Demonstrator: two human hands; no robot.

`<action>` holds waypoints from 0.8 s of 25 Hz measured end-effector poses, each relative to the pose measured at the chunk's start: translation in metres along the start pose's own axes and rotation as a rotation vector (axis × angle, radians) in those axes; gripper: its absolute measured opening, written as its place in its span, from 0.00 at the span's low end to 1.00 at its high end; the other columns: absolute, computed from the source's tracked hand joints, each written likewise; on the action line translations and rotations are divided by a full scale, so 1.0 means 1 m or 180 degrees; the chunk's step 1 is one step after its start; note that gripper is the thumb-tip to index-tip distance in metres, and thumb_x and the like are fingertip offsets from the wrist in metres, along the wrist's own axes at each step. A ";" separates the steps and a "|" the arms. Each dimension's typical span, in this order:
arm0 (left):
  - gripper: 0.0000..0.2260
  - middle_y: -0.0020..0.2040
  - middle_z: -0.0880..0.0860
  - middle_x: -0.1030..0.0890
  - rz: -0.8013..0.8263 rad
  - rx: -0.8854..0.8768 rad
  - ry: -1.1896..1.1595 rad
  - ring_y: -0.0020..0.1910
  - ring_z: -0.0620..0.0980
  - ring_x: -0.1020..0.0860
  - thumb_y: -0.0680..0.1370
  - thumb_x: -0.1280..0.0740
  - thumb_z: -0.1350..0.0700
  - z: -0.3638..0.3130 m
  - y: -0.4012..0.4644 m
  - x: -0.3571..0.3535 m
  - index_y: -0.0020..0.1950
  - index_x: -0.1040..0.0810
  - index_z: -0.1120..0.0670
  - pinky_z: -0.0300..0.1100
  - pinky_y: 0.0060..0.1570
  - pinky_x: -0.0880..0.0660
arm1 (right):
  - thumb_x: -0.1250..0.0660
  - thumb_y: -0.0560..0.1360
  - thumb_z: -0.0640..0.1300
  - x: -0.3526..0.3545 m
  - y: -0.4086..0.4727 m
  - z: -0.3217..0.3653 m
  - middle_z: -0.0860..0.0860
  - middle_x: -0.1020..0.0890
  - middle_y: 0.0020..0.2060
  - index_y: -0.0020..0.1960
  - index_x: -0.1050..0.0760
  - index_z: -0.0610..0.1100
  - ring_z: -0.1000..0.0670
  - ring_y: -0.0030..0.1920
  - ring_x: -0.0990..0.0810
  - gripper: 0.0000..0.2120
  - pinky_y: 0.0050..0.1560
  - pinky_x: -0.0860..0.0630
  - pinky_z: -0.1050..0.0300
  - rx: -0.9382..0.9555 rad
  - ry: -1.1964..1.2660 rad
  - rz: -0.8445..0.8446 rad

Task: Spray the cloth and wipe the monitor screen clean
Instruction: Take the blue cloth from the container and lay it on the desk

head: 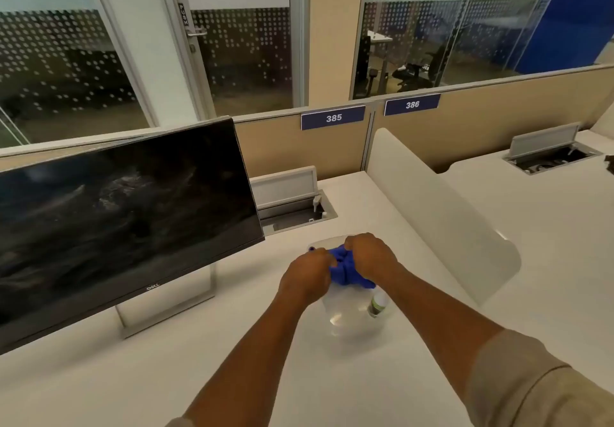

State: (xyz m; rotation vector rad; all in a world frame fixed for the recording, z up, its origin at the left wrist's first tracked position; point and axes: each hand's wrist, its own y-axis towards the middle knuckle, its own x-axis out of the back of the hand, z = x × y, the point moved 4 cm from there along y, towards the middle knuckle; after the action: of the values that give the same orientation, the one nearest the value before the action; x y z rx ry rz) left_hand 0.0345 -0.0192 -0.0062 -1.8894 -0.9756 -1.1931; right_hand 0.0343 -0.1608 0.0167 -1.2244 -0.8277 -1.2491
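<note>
A blue cloth (345,268) is bunched between my two hands above a clear plastic container (342,318) on the white desk. My left hand (307,275) grips its left side and my right hand (370,255) grips its right side. A small spray bottle (378,303) with a green label lies in the container, just below my right wrist. The black monitor (126,217), switched off and smeared with streaks, stands tilted on its silver stand at the left of the desk.
A frosted divider panel (442,214) rises to the right of my hands. An open cable box (292,209) sits behind the monitor's right corner. Beige partitions labelled 385 and 386 close off the back of the desk (166,376).
</note>
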 end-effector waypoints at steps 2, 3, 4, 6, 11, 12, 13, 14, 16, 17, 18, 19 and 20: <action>0.08 0.51 0.51 0.20 -0.0024 -0.0417 0.0528 0.48 0.52 0.22 0.75 0.34 0.58 -0.008 0.005 -0.006 0.54 0.21 0.54 0.45 0.50 0.25 | 0.36 0.76 0.45 -0.004 0.011 0.002 0.44 0.20 0.51 0.53 0.24 0.42 0.44 0.46 0.21 0.09 0.46 0.27 0.53 -0.0031 -0.0433 0.0181; 0.09 0.51 0.52 0.19 -0.0076 -0.0600 0.0804 0.48 0.52 0.22 0.75 0.34 0.58 -0.011 0.007 -0.010 0.54 0.20 0.54 0.46 0.51 0.25 | 0.34 0.75 0.47 -0.008 0.017 0.005 0.45 0.20 0.52 0.54 0.24 0.44 0.44 0.47 0.20 0.10 0.46 0.27 0.54 0.0039 -0.0705 0.0286; 0.09 0.50 0.52 0.19 -0.0089 -0.0697 0.1044 0.48 0.53 0.22 0.75 0.34 0.58 -0.014 0.008 -0.013 0.54 0.20 0.54 0.47 0.54 0.25 | 0.33 0.74 0.48 -0.012 0.019 0.010 0.45 0.21 0.52 0.56 0.24 0.44 0.44 0.49 0.19 0.12 0.46 0.27 0.54 0.0086 -0.0855 0.0385; 0.08 0.49 0.53 0.19 -0.0118 -0.0713 0.1469 0.49 0.54 0.23 0.75 0.34 0.58 -0.015 0.016 -0.020 0.54 0.20 0.54 0.51 0.62 0.30 | 0.31 0.73 0.47 -0.023 0.026 0.011 0.45 0.21 0.53 0.57 0.25 0.44 0.44 0.51 0.19 0.14 0.48 0.25 0.53 0.0158 -0.1074 0.0453; 0.09 0.49 0.56 0.19 -0.0025 -0.0405 0.1938 0.52 0.56 0.23 0.77 0.34 0.59 -0.021 0.028 -0.036 0.57 0.22 0.56 0.58 0.70 0.41 | 0.33 0.75 0.46 -0.041 0.032 0.011 0.48 0.18 0.51 0.54 0.24 0.46 0.48 0.50 0.19 0.09 0.49 0.25 0.55 0.0307 -0.1628 0.0241; 0.09 0.51 0.57 0.19 -0.0055 -0.0323 0.1981 0.54 0.57 0.23 0.78 0.34 0.58 -0.020 0.029 -0.039 0.58 0.23 0.57 0.58 0.71 0.41 | 0.34 0.76 0.46 -0.044 0.031 0.013 0.49 0.18 0.49 0.53 0.24 0.46 0.48 0.49 0.19 0.08 0.49 0.25 0.56 0.0321 -0.1740 0.0220; 0.10 0.52 0.57 0.19 -0.0018 -0.0225 0.1991 0.56 0.58 0.24 0.78 0.34 0.58 -0.019 0.031 -0.042 0.59 0.23 0.58 0.58 0.71 0.41 | 0.34 0.76 0.46 -0.047 0.032 0.012 0.50 0.18 0.48 0.52 0.24 0.46 0.49 0.48 0.19 0.07 0.48 0.25 0.56 0.0295 -0.1815 0.0232; 0.11 0.53 0.58 0.20 -0.0032 -0.0157 0.1999 0.58 0.58 0.25 0.78 0.34 0.57 -0.019 0.032 -0.043 0.59 0.24 0.58 0.57 0.71 0.41 | 0.35 0.76 0.46 -0.050 0.033 0.012 0.50 0.18 0.47 0.52 0.24 0.46 0.49 0.47 0.19 0.06 0.48 0.25 0.56 0.0278 -0.1855 0.0226; 0.11 0.54 0.58 0.20 -0.0109 -0.0070 0.2036 0.59 0.58 0.27 0.79 0.34 0.56 -0.017 0.033 -0.046 0.59 0.24 0.58 0.55 0.70 0.39 | 0.36 0.77 0.45 -0.052 0.034 0.012 0.51 0.18 0.46 0.50 0.24 0.47 0.51 0.46 0.19 0.05 0.44 0.26 0.58 0.0229 -0.1864 0.0152; 0.11 0.54 0.57 0.20 -0.0120 -0.0043 0.2014 0.60 0.58 0.27 0.79 0.34 0.56 -0.017 0.034 -0.046 0.59 0.24 0.58 0.55 0.69 0.39 | 0.36 0.77 0.45 -0.052 0.034 0.012 0.51 0.18 0.46 0.49 0.24 0.47 0.51 0.45 0.19 0.04 0.43 0.27 0.59 0.0222 -0.1844 0.0113; 0.11 0.55 0.58 0.20 -0.0158 -0.0027 0.1973 0.61 0.58 0.28 0.79 0.34 0.55 -0.017 0.035 -0.046 0.59 0.23 0.58 0.54 0.69 0.39 | 0.37 0.77 0.45 -0.053 0.035 0.012 0.51 0.17 0.45 0.48 0.24 0.47 0.52 0.45 0.19 0.03 0.42 0.28 0.59 0.0231 -0.1805 0.0072; 0.12 0.56 0.58 0.20 -0.0191 -0.0005 0.1929 0.62 0.59 0.29 0.79 0.34 0.55 -0.016 0.035 -0.046 0.60 0.23 0.58 0.54 0.69 0.39 | 0.37 0.78 0.45 -0.053 0.034 0.012 0.51 0.17 0.45 0.47 0.25 0.48 0.52 0.45 0.19 0.03 0.42 0.28 0.60 0.0224 -0.1742 0.0029; 0.12 0.57 0.59 0.21 -0.0236 -0.0003 0.1876 0.64 0.59 0.30 0.79 0.34 0.55 -0.016 0.036 -0.046 0.61 0.24 0.59 0.55 0.69 0.39 | 0.38 0.78 0.45 -0.053 0.034 0.012 0.51 0.17 0.46 0.48 0.24 0.47 0.51 0.45 0.19 0.04 0.43 0.27 0.59 0.0219 -0.1655 -0.0012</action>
State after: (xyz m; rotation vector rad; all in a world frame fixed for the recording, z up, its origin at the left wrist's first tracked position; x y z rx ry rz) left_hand 0.0454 -0.0603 -0.0492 -1.3745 -0.7151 -1.6615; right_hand 0.0587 -0.1406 -0.0391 -1.5162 -1.2354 -0.9018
